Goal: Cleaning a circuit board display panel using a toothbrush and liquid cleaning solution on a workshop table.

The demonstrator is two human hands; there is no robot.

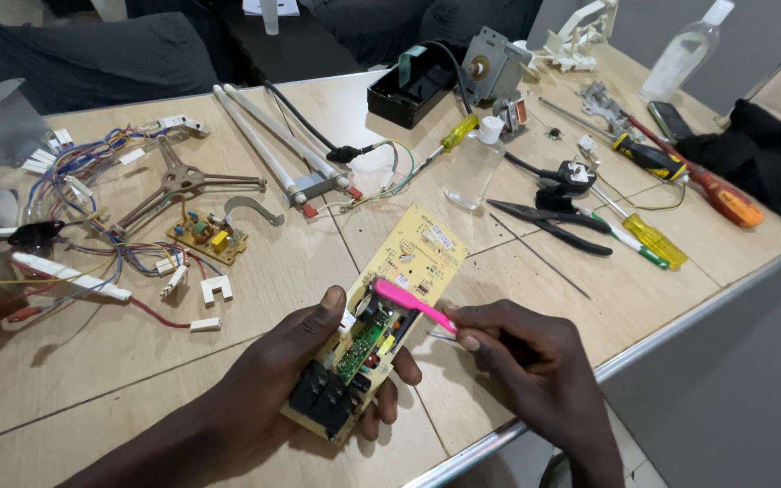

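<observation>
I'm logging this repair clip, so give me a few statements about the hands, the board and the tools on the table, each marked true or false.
1. The left hand holds a yellow circuit board. True.
2. The right hand holds a screwdriver. False: it holds a pink brush whose head is against the board.
3. Black pliers lie on the table. True.
4. The clear bottle lies on its side. False: it stands upright, white cap on top.
5. A bundle of coloured wires lies to the left of the board. True.
</observation>
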